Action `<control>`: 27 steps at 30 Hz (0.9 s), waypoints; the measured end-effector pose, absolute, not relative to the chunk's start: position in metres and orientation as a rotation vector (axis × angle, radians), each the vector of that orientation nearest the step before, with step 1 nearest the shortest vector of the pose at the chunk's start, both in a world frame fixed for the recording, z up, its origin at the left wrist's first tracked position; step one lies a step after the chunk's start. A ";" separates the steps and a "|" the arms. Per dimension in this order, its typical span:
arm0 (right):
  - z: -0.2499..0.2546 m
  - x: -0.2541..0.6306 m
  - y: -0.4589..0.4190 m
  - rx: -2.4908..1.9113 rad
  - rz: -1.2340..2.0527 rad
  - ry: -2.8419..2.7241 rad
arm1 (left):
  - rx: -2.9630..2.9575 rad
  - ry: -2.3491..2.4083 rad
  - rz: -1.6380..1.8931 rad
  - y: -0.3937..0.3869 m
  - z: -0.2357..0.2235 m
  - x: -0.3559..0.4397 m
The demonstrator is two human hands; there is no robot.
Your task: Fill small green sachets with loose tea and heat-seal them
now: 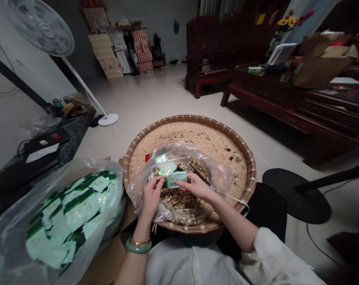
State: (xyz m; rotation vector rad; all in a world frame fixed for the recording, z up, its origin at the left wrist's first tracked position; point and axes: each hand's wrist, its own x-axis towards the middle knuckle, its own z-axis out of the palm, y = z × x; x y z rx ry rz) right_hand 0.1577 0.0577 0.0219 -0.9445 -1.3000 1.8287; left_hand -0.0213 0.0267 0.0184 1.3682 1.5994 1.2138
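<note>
Between my two hands is a small pale-green packet, held flat above an open clear plastic bag. My left hand pinches its darker green left end. On its right end my right hand has thumb and fingers closed. Brown and tan dried pieces fill the bag, which sits in a round woven bamboo tray. Another pale-green packet lies just behind the held one. A dark, slim tool with a white cord lies by my right hand, partly hidden.
At my left stands a large clear bag full of green packets, beside cardboard. Dried scraps and a red piece lie on the tray. A white fan stands front left, a black round base right, a dark wooden table beyond.
</note>
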 end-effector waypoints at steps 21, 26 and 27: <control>0.027 0.168 0.061 -0.965 1.790 -1.530 | 2.256 1.577 0.910 0.018 0.017 -0.011; 0.045 0.197 0.052 -1.103 1.476 -1.675 | 2.021 1.735 0.959 0.018 0.016 -0.023; 0.044 0.202 0.047 -1.179 1.310 -1.849 | 1.965 1.771 0.960 0.018 0.016 -0.025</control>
